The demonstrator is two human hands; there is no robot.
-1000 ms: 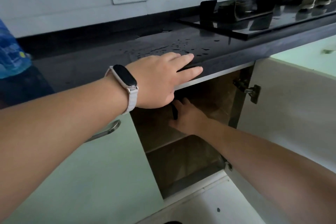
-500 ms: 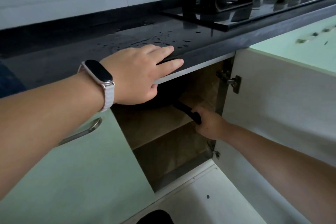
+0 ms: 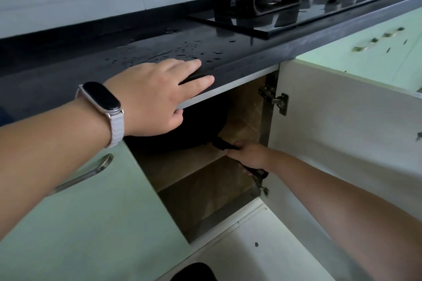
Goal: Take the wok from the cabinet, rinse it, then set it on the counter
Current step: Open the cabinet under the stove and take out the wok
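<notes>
Left hand: the left hand [image 3: 153,96] lay flat and spread on the front edge of the dark, water-spotted stone counter [image 3: 228,50], fingers over the lip, gripping nothing; a dark smart band on a pale strap [image 3: 102,107] sat on the wrist.
Right hand: the right hand [image 3: 247,155] was closed around the black straight handle [image 3: 222,143] at the cabinet mouth.
Wok: the round black wok [image 3: 191,128] sat on the brown upper shelf [image 3: 173,166] inside the cabinet, partly hidden under the counter lip and the left hand.
Opening: the white-lined cabinet door [image 3: 342,132] stood swung wide to the right, its metal hinge [image 3: 277,100] exposed; the pale green closed door with a steel bar pull [image 3: 86,173] bounded the left side.
Room: the lower compartment [image 3: 210,194] looked bare and dim.
</notes>
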